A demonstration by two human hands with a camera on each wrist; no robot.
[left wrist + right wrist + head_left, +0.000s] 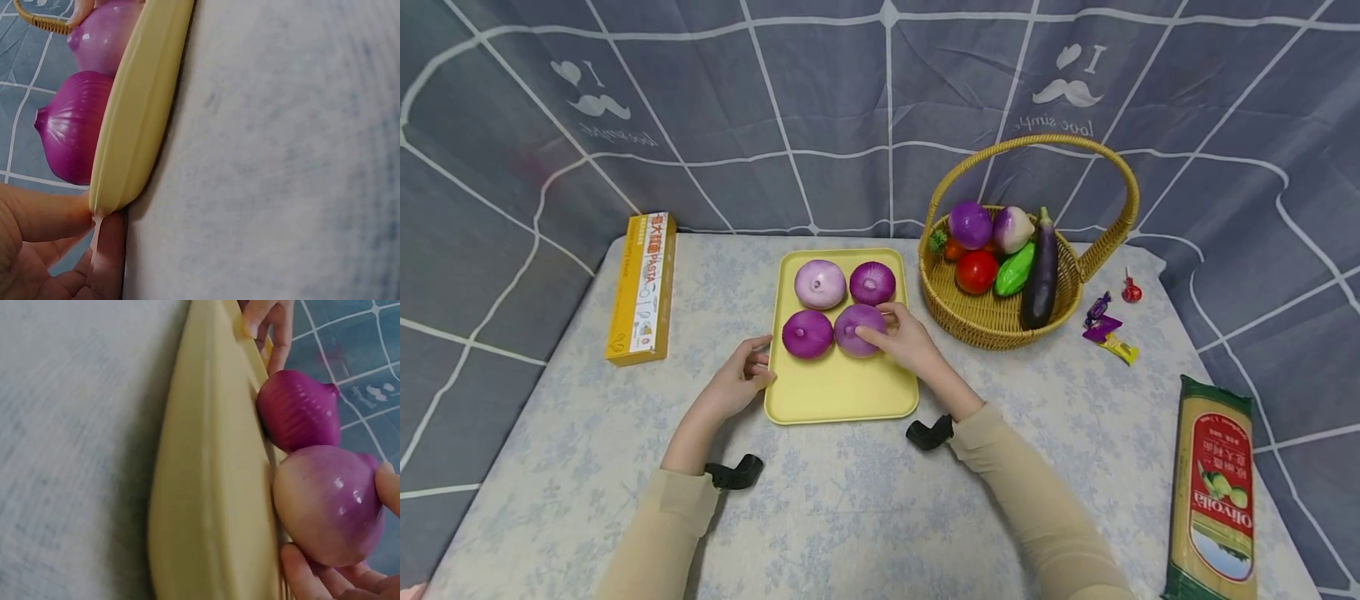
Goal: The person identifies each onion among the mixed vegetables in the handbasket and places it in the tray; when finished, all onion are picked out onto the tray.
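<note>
A yellow tray (842, 392) carries several purple onions. My right hand (910, 337) grips the paler front-right onion (331, 506), thumb on one side and fingers around the other. Beside it sits a darker front-left onion (807, 334). Behind these two are a pale onion (820, 284) at the left and a dark onion (872, 283) at the right. At the tray's left edge, my left hand (741, 379) pinches the rim between thumb and fingers, as the left wrist view shows close up.
Right of the tray stands a wicker basket (970, 329) with an eggplant (1041, 271), a tomato (977, 272) and other vegetables. Wrapped candies (1105, 329) lie beyond it. A pasta box (642, 287) is at the left, a spaghetti pack (1213, 492) at the right front.
</note>
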